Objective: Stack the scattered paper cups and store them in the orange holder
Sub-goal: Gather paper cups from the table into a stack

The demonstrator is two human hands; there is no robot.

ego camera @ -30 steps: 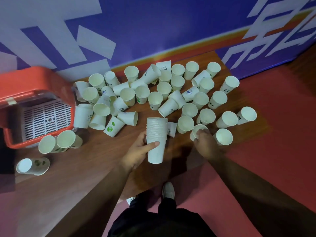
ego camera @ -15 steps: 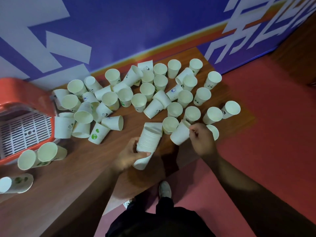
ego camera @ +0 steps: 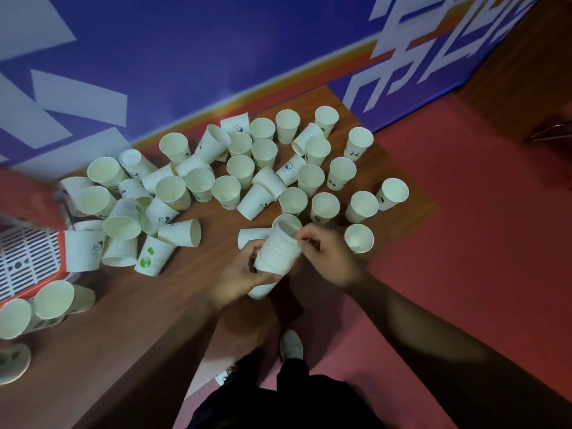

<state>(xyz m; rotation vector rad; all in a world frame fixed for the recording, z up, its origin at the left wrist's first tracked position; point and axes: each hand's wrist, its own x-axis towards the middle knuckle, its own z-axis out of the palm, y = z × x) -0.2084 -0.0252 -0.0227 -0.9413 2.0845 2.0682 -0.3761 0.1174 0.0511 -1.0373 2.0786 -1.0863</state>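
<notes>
Light paper crushes easily: our left hand (ego camera: 238,275) grips the white nested cup stack (ego camera: 280,253) mid-wall, our right hand (ego camera: 329,258) pinches its rim.

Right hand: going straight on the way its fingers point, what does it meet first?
The tilted stack of white paper cups held in the left hand; the right hand seems to pinch its top rim.
</notes>
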